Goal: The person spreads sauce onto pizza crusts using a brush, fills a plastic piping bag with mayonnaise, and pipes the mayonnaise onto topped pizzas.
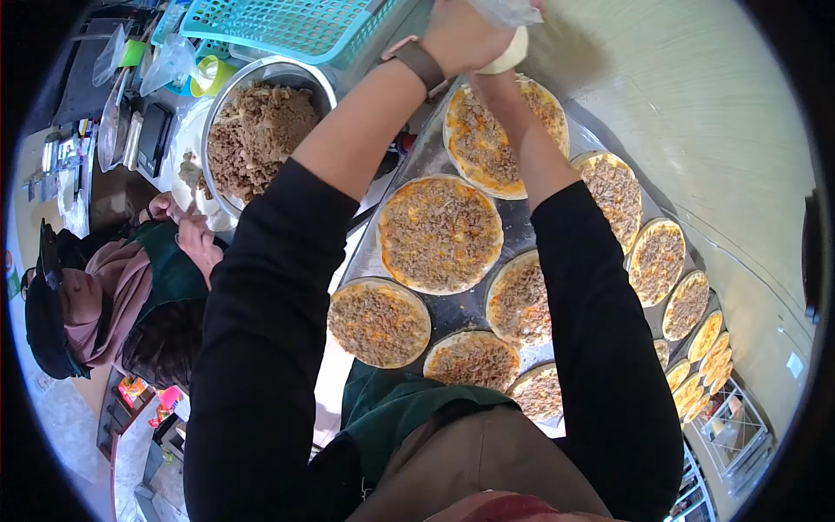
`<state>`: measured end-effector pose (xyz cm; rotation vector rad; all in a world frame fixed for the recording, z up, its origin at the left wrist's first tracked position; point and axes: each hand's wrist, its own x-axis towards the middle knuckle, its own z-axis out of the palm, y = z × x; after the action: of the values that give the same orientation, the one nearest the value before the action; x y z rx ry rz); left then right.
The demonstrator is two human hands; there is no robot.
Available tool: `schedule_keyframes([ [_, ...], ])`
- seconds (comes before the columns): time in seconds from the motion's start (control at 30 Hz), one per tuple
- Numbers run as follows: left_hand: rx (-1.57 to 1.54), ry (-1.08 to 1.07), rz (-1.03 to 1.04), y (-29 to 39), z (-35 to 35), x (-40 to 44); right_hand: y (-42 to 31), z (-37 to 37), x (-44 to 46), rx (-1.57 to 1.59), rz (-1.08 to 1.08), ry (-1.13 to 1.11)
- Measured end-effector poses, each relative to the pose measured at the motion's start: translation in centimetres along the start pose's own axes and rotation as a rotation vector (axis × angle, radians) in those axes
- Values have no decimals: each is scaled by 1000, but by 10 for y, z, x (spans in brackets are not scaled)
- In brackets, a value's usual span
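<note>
At the top edge, my left hand point(470, 39), wearing a dark wristband, is closed around a clear plastic bag point(509, 10). Pale, smooth filling bulges from the bag below my fingers. My right hand point(494, 80) is close against this bulge; its fingers are hidden behind the bag and my left hand. Under both hands lies a round flatbread point(483, 139) topped with minced meat and orange sauce. Another topped flatbread point(441, 235) sits nearer to me on the dark metal surface point(452, 317), with several more around it.
A steel bowl point(328, 87) of minced filling point(261, 130) stands at left, beside a turquoise basket point(296, 26). Another person point(165, 270) works there with hands near the bowl. More flatbreads point(657, 261) line the right side along a pale wall point(731, 139). A wire rack point(739, 426) stands at lower right.
</note>
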<state>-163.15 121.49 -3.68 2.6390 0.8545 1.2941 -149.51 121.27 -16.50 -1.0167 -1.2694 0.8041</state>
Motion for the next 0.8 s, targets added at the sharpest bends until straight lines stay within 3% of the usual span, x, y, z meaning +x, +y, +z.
schedule_keyframes([
  [0.03,131,36,52,4,11,6,-2,-13,3,71,64,-40],
  [0.13,7,90,125,14,47,26,-15,-35,8,278,257,-165],
  [0.2,-72,128,128,17,50,26,-30,-31,3,223,208,-170],
  [0.27,-10,10,158,19,24,17,-35,-34,3,176,165,-177],
  [0.33,53,40,140,13,8,-3,-36,-41,6,192,197,-162],
  [0.4,-355,-3,-240,14,-1,-18,-37,-51,9,197,224,-145],
  [0.47,-458,20,-274,13,28,-10,-37,-55,7,200,258,-129],
  [0.53,-65,31,175,24,37,15,-37,-53,4,202,292,-119],
  [0.6,-136,-1,53,33,45,27,-36,-53,3,200,325,-110],
  [0.67,-205,-35,-72,34,40,26,-25,-35,-4,285,129,-182],
  [0.73,105,-37,192,33,-1,12,-22,-40,-6,315,151,-184],
  [0.77,106,-40,197,30,-3,0,-22,-43,-5,341,170,-185],
  [0.8,-276,7,-79,25,3,-20,-22,-46,-4,363,189,-187],
])
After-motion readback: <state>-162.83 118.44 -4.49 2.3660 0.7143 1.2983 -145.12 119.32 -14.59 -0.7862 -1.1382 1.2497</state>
